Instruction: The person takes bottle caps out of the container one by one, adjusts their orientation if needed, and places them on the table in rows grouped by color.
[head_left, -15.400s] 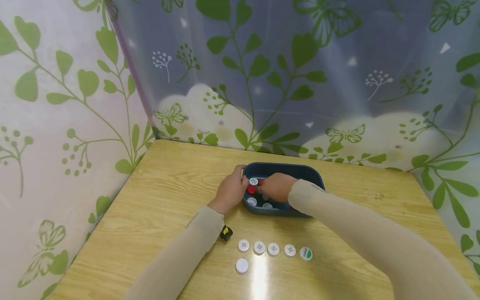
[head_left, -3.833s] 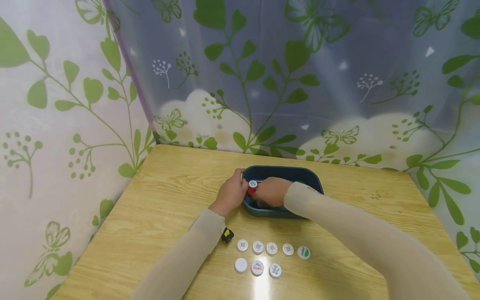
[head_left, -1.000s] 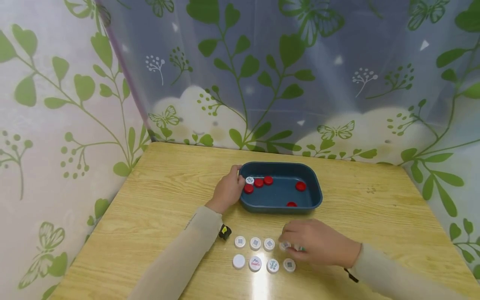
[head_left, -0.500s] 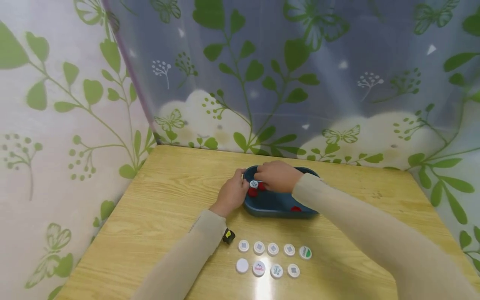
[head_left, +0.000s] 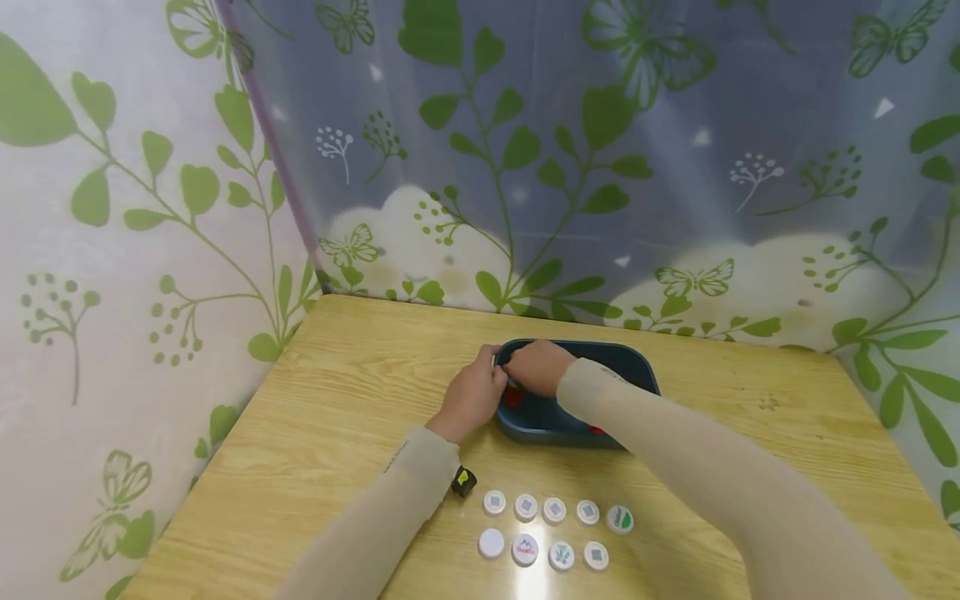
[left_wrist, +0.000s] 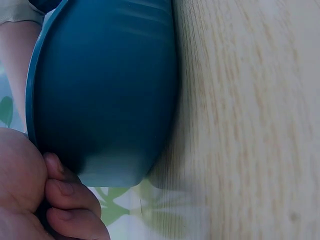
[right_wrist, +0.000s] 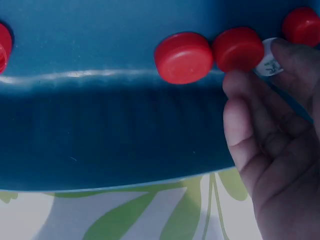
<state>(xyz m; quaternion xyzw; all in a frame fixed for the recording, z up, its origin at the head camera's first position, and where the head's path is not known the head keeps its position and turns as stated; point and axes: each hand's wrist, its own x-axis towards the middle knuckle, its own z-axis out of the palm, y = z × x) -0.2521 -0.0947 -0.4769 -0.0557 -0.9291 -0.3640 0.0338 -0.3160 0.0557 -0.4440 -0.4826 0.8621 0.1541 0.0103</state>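
Observation:
A dark blue plastic tub point(head_left: 577, 436) stands on the wooden table. My left hand point(head_left: 468, 396) grips its left rim; in the left wrist view its curled fingers point(left_wrist: 72, 195) show beside the tub's outer wall. My right hand point(head_left: 542, 367) reaches into the tub's left end. In the right wrist view, a white bottle cap point(right_wrist: 268, 64) with a green print lies between its thumb point(right_wrist: 295, 60) and fingers. Red bottle caps point(right_wrist: 183, 57) sit right beside it, one point(right_wrist: 239, 49) at the fingertips and another point(right_wrist: 302, 26) beyond the thumb.
In front of the tub, white bottle caps form two rows: a back row ending in a green-and-white cap point(head_left: 620, 519), and a front row starting with a plain cap point(head_left: 491, 543). A patterned cloth point(head_left: 562, 167) hangs behind the table point(head_left: 360, 350).
A second ago my right hand was over the rows of caps; it has since moved back into the tub, then leftward to the white cap. The front row has grown since the oldest frame. My left hand stays.

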